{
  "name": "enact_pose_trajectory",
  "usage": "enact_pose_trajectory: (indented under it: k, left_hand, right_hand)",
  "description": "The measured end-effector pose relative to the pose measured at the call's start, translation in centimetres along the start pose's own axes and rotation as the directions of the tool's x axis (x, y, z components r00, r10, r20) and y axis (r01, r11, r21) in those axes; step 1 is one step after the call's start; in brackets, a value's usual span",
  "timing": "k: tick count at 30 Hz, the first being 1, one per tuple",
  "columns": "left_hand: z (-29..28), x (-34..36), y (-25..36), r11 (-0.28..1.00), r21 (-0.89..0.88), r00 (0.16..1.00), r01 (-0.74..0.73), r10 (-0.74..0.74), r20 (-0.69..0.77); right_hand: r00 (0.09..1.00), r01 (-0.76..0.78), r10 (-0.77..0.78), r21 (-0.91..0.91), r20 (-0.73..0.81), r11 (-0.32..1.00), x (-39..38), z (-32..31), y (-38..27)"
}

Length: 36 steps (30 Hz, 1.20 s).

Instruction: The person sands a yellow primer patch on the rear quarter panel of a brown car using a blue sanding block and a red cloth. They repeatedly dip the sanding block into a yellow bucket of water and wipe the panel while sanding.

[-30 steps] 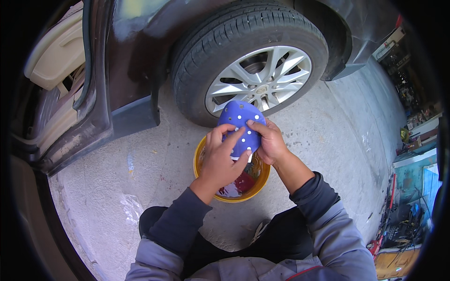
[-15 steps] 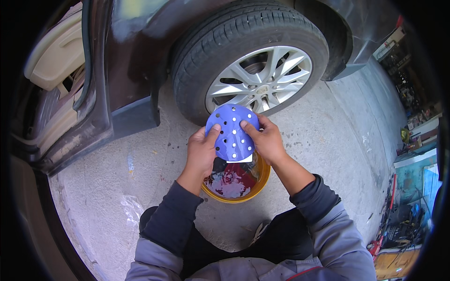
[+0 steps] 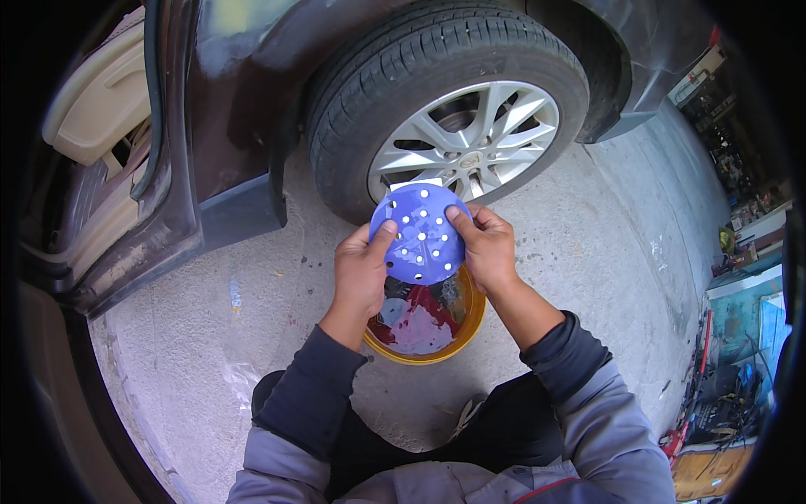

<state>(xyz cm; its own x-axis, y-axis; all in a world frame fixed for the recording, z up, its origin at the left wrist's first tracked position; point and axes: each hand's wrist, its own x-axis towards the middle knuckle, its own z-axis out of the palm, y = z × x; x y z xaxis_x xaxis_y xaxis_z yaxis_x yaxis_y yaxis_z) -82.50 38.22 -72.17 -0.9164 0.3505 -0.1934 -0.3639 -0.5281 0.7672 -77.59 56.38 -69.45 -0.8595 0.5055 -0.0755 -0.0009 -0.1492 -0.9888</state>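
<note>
Blue disc (image 3: 430,246), one: left fingers (image 3: 384,236) and right fingers (image 3: 458,220) pinch it above one bucket (image 3: 424,359).

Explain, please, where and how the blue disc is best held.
Take the blue disc by its left and right edges, probably best coming from both sides: it looks thin and round, its holed face is turned to the viewer, and the left grip and right grip pinch it there.

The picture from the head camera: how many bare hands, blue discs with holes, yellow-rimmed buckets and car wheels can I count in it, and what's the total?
Bare hands: 2, the left hand and the right hand
Blue discs with holes: 1
Yellow-rimmed buckets: 1
Car wheels: 1
Total: 5
</note>
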Motion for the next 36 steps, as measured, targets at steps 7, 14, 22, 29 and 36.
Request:
enact_pose_trajectory:
  k: [7,14,22,29,36]
  left_hand:
    - [-0.05,-0.14,0.2,0.998,-0.05,0.998,0.026,-0.023,0.055]
    - [-0.06,-0.18,0.21,0.997,-0.068,0.998,0.046,-0.043,0.05]
    - [-0.08,-0.15,0.08,0.995,-0.083,0.998,0.051,-0.047,0.047]
    - [-0.07,-0.09,0.0,0.995,-0.097,0.998,0.025,-0.02,0.054]
    - [0.02,-0.03,0.01,0.994,-0.113,0.998,0.011,-0.005,0.056]
  right_hand:
    - [1.0,-0.004,0.004,0.023,-0.014,1.0,-0.16,0.26,-0.3]
    - [1.0,0.001,-0.001,0.049,-0.011,0.999,-0.13,0.15,-0.1]
    - [1.0,0.0,0.0,0.061,0.0,0.998,-0.15,0.13,-0.13]
    - [1.0,-0.001,0.001,0.071,0.002,0.997,-0.08,0.16,-0.2]
    - [0.999,-0.047,0.047,0.117,0.004,0.992,0.13,0.02,-0.17]
